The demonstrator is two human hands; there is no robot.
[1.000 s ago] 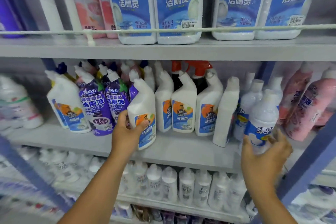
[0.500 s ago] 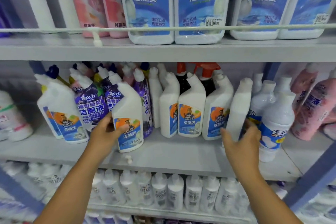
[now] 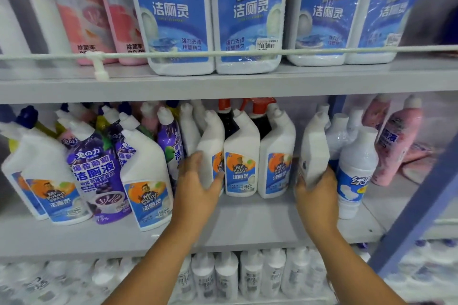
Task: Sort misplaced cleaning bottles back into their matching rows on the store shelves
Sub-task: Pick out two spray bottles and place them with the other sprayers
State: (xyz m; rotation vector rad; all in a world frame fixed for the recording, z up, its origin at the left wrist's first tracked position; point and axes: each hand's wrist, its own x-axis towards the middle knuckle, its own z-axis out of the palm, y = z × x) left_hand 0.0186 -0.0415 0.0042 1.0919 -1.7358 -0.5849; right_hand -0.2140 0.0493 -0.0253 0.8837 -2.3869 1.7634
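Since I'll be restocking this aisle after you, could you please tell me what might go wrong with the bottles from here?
The right hand grips a white bottle turned sideways and tilted; it could knock the wrapped bottle beside it. The left hand holds a Mr Puton bottle packed tightly against its neighbours; pulling it might topple them. The purple bottle leans among white ones and could slide off.

left hand [image 3: 198,181] on white bottle [image 3: 210,151], right hand [image 3: 318,193] gripping bottle [image 3: 313,153]

shelving: grey boards [image 3: 247,86] | guard: white rail [image 3: 322,51] — front edge | upright: blue post [image 3: 411,210] — right
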